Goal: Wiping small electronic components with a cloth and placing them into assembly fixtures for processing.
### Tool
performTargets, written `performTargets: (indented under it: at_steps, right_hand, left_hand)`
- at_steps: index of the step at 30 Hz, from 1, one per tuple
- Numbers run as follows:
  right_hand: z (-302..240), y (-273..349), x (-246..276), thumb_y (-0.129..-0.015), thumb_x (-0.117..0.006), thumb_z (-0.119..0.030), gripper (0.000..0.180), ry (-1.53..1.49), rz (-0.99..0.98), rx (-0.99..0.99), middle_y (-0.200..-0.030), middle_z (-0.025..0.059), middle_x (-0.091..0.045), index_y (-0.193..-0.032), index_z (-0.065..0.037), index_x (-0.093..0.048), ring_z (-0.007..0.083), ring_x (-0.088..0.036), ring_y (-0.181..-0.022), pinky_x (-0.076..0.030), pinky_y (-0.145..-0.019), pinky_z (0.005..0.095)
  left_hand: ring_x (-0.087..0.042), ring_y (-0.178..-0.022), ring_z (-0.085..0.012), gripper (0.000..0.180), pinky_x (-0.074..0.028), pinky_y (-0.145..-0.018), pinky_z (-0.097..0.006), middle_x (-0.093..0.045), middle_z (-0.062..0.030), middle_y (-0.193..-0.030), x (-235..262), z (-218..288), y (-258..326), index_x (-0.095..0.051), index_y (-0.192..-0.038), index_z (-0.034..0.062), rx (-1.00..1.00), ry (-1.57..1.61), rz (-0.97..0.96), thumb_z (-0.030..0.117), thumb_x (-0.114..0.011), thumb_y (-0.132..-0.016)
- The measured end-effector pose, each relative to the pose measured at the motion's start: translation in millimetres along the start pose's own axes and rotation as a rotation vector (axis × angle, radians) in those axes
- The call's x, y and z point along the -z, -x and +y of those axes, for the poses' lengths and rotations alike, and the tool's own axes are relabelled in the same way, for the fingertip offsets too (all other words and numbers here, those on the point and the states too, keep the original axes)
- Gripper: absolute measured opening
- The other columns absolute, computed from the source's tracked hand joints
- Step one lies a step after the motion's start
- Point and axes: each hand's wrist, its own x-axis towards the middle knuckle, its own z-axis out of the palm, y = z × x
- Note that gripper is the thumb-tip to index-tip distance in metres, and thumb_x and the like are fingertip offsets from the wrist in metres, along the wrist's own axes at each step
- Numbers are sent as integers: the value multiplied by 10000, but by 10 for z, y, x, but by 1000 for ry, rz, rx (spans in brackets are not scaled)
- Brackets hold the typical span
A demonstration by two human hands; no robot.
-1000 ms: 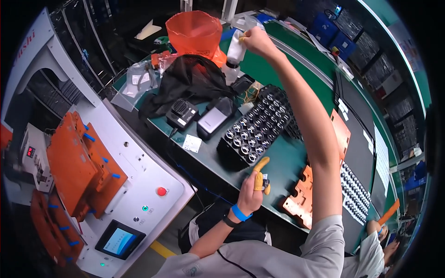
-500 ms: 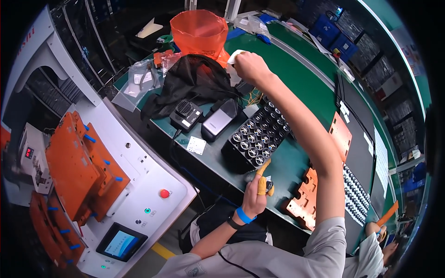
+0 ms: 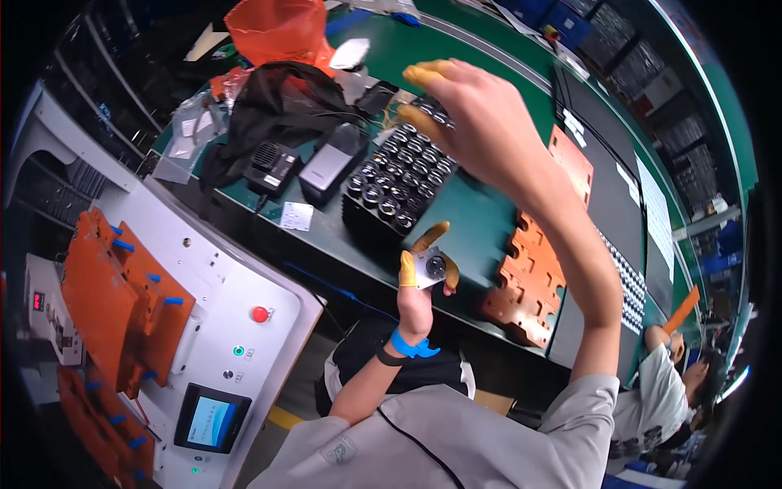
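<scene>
My left hand (image 3: 417, 303), with yellow finger cots, grips a small silvery square plate with a round black lens-like part (image 3: 436, 266) at its centre. It is above the table's near edge, just below a black box (image 3: 375, 222) packed with rows of round, glassy-topped black parts (image 3: 388, 179). My right hand (image 3: 476, 110), also in yellow finger cots, reaches over the far right side of that box. Its thumb and fingers are spread, and nothing shows between them. A crumpled white piece (image 3: 350, 54), cloth or paper, lies beyond the box by an orange bag (image 3: 277, 31).
An orange notched fixture plate (image 3: 525, 285) lies at the right, near a strip of small round parts (image 3: 623, 281). Left of the box are a silver-and-black device (image 3: 328, 163) and a black speaker-like unit (image 3: 272, 167). A white machine (image 3: 269, 281) stands left; another person (image 3: 660, 383) works at far right.
My right hand has let go of the white piece and come back toward the box, its fingers opening. My left hand has turned, showing the plate's lens side. The whole view has shifted.
</scene>
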Motion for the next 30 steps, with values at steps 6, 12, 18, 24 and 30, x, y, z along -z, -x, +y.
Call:
performTargets:
  at_steps: [6,12,18,24,30]
  right_hand:
    - [-394,1229,644,-758,-791,-86,287,-218,27,-121,-1008,120,-703,-1015,-15,-686,313,-692,-887,-564,-931,431]
    - [-638,2073,807,-701,-842,-169,405,-427,-14,-264,-992,111,-648,-1049,-30,-687,313,-648,-914,-510,-996,493]
    - [-712,2635,888,-682,-826,-103,345,-410,58,-380,-972,99,-621,-972,-44,-649,327,-618,-928,-487,-1002,503]
    - [-439,3322,1189,-668,-824,-93,347,-112,165,-621,-995,108,-636,-971,-49,-662,305,-622,-913,-473,-992,494]
    - [311,4620,1220,-740,-788,-95,262,306,172,-1064,-1045,126,-608,-957,-30,-656,322,-582,-986,-488,-847,409]
  left_hand:
    - [-511,-692,-123,784,-397,-651,-265,-569,-27,-766,-280,26,248,-485,-1377,-15,83,57,-23,627,-200,-1029]
    - [-570,-820,-127,788,-441,-780,-274,-621,-48,-921,-529,-151,432,-441,-1413,-13,7,-124,-102,643,-278,-1010]
    - [-575,-1154,-198,735,-455,-989,-333,-538,-127,-1350,-716,-436,583,-344,-1494,-7,104,-154,-258,568,-288,-1039]
    - [-595,-1179,-249,719,-465,-991,-342,-559,-176,-1353,-819,-617,549,-314,-1502,-52,-10,-615,-397,509,-297,-1053]
    - [-609,-1167,-287,589,-506,-940,-372,-583,-192,-1330,-580,-719,375,-513,-1363,-63,-287,-828,-242,406,-312,-1070]
